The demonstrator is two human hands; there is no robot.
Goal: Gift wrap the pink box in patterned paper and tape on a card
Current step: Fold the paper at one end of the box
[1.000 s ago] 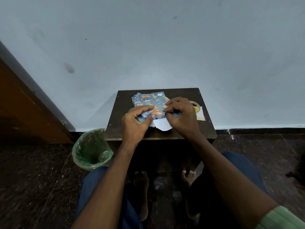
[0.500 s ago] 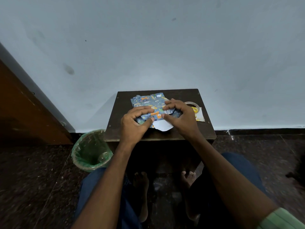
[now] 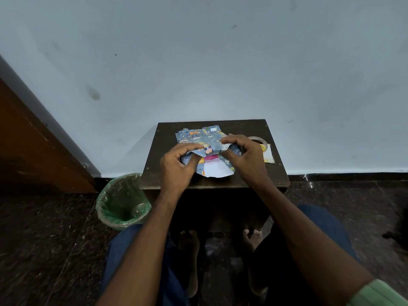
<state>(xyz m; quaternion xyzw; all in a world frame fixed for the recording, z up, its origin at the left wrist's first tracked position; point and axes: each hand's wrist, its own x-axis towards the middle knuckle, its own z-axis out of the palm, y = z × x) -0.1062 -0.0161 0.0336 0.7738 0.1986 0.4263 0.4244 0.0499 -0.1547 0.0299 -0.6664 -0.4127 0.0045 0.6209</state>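
Newly lifted patterned paper [image 3: 199, 138] flap bares, seemingly, the pink box [image 3: 209, 158]

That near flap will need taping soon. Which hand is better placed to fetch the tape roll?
The right hand, probably. The tape roll lies just beyond it on the table's right side, while the left hand could keep pinning the patterned paper.

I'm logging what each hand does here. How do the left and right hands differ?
The left hand grips the patterned paper at the box's left end; the right hand pinches a fold at the right end, beside the tape roll. Both have curled fingers holding paper over the table.
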